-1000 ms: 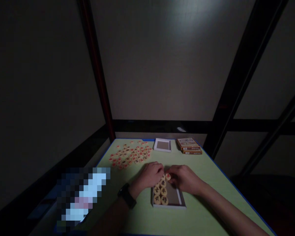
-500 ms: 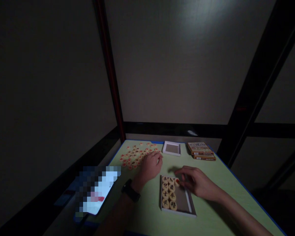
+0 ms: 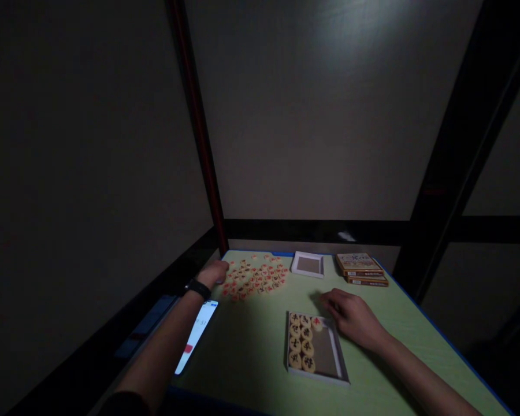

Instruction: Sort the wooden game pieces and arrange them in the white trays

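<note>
My left hand [image 3: 214,273] is at the table's left edge, beside the loose xiangqi pieces [image 3: 260,280] with red and dark characters. Its fingers are turned away and mostly hidden, so any held piece cannot be made out. My right hand [image 3: 351,315] rests by the far right corner of the open box tray [image 3: 327,352]. Its fingers are loosely bent, thumb apart, with nothing visible in them. Two columns of dark-lettered pieces [image 3: 307,348] fill the tray's left side. One red-lettered piece [image 3: 316,323] lies at the top of the third column.
A second shallow box tray [image 3: 307,266] lies at the back of the green table [image 3: 247,346]. Stacked printed boxes [image 3: 360,264] stand at the back right. A lit phone [image 3: 196,338] is at the left edge. Walls rise behind and to the left.
My left hand has moved left, from the right side of the loose pieces to the table's left edge. My right hand has drawn off the red-lettered piece, which now lies uncovered in the tray.
</note>
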`<state>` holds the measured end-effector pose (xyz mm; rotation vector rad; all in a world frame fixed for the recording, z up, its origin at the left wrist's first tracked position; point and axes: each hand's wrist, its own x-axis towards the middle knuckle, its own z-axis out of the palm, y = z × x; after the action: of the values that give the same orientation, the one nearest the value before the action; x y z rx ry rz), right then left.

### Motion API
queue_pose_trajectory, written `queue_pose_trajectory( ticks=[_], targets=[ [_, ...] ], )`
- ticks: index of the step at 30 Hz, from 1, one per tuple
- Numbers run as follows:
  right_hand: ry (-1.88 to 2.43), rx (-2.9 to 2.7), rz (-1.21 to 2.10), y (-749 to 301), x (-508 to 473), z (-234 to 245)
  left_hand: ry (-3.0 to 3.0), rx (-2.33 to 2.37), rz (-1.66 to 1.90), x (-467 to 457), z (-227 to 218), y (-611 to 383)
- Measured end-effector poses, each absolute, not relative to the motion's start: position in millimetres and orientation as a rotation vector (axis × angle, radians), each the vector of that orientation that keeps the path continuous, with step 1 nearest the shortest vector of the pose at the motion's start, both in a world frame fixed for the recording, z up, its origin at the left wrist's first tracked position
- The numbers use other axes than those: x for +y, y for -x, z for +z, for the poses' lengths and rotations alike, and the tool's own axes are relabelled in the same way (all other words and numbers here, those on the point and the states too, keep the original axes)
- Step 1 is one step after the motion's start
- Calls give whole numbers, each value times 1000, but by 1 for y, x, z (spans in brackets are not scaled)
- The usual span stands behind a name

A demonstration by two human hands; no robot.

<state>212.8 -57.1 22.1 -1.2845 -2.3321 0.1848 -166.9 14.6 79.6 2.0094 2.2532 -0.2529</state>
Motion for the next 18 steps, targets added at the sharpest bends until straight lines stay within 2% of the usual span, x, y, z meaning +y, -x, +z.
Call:
queue_pose_trajectory(
  ticks=[9, 18],
  targets=[
    [1366, -2410, 165, -211, -57, 24, -2050, 2184, -156, 26, 59, 170],
    [1333, -2366, 257, -214, -56, 19, -2124, 2207, -71, 61, 68, 171]
  ],
)
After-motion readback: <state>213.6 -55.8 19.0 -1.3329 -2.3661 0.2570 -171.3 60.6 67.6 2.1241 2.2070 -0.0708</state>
